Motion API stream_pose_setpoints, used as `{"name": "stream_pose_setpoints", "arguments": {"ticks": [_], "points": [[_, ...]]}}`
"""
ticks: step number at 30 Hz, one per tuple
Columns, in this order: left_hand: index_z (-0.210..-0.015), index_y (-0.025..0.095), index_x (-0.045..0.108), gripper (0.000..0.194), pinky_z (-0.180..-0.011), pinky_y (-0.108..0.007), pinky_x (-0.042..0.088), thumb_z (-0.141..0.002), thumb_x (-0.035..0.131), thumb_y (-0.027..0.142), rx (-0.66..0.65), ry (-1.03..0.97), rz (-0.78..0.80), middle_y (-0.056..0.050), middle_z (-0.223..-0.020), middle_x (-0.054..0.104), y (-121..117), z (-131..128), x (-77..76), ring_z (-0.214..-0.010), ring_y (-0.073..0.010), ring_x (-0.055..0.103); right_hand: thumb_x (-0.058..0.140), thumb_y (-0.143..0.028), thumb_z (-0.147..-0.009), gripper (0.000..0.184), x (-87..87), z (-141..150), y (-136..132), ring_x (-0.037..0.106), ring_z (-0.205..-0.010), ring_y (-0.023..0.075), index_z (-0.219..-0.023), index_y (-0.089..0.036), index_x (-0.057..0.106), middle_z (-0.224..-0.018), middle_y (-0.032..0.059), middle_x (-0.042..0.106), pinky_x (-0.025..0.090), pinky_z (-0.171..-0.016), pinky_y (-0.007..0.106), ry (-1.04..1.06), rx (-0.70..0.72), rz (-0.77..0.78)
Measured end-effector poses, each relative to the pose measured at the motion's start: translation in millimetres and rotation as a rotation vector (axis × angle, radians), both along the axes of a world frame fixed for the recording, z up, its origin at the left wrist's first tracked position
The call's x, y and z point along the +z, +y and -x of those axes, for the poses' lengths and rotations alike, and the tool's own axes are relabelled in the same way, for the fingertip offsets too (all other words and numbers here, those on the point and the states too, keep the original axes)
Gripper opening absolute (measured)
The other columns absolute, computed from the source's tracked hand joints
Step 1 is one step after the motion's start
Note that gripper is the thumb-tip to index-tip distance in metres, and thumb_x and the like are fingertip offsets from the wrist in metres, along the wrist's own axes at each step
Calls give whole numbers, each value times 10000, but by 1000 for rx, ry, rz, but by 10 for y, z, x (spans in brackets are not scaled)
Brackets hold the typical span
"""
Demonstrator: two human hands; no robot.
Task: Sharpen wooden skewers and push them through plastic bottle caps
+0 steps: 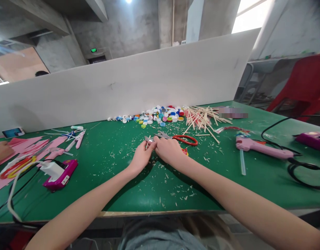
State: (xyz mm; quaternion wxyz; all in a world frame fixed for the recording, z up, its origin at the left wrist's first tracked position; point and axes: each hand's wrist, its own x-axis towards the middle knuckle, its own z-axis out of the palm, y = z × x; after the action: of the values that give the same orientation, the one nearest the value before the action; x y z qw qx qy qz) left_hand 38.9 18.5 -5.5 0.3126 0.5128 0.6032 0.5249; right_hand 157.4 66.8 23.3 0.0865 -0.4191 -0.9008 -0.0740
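Note:
My left hand (140, 158) and my right hand (168, 150) meet over the middle of the green table, fingertips pinched close together. A short shiny metal blade (149, 139) shows at their fingertips; its handle is hidden. Whatever else my left fingers pinch is too small to make out. Right beside my right hand lie red-handled scissors (186, 139), their blades pointing left. A red and yellow piece (185, 151) peeks out from behind my right wrist, mostly covered. Pale wood shavings (184, 194) are scattered around both hands.
Bottle caps (162, 114) and thin wooden sticks (204, 118) are heaped by the white partition (139, 83). A pink glue gun (264, 147) with cables lies right. Leftward are a purple power strip (61, 177), pink paper (26, 144) and another person's hand (2, 152).

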Motion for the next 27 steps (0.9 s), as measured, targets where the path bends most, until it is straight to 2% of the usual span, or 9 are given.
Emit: {"name": "stream_pose_setpoints", "arguments": {"ticks": [5, 10, 16, 21, 24, 27], "points": [[-833, 166, 592, 431, -473, -192, 292, -779, 543, 591, 20, -1, -6, 51, -492, 434, 1, -2, -5, -468, -83, 388, 321, -268, -946, 257, 10, 19, -56, 668, -824, 241, -1074, -162, 517, -920, 133, 678, 451, -637, 294, 4, -49, 7], [-802, 167, 579, 432, -457, -192, 256, -769, 553, 597, 20, -50, 15, 66, -469, 384, 11, -4, -2, -447, -77, 347, 274, -304, -970, 298, -11, 59, -76, 668, -797, 234, -1035, -162, 527, -869, 131, 671, 455, -624, 299, 15, -98, -5], [-756, 171, 539, 436, -436, -190, 234, -771, 541, 606, 13, -50, 17, 79, -459, 347, 8, -22, 21, -426, -62, 309, 287, -246, -962, 261, 7, 59, -96, 666, -792, 239, -1045, -155, 517, -900, 139, 657, 448, -622, 297, 9, -128, -42], [-718, 192, 446, 458, -376, -177, 191, -764, 534, 640, 10, -107, 71, 108, -442, 263, -21, -66, 55, -361, -40, 254, 202, -343, -994, 375, 97, 20, -118, 663, -812, 239, -1096, -119, 485, -921, 176, 640, 440, -622, 284, 6, -164, -70], [-706, 206, 397, 470, -340, -170, 182, -761, 532, 652, -2, -130, 97, 116, -436, 241, -29, -72, 50, -333, -36, 241, 180, -374, -996, 408, 118, -10, -86, 660, -815, 242, -1086, -119, 486, -918, 168, 643, 439, -613, 288, -5, -137, -73], [-746, 203, 436, 456, -315, -165, 188, -759, 543, 646, -19, -135, 96, 117, -436, 242, -29, -60, 29, -320, -36, 242, 245, -363, -989, 347, 105, -39, -26, 657, -814, 234, -1110, -143, 484, -953, 144, 650, 433, -610, 284, -36, -43, -68]]}}
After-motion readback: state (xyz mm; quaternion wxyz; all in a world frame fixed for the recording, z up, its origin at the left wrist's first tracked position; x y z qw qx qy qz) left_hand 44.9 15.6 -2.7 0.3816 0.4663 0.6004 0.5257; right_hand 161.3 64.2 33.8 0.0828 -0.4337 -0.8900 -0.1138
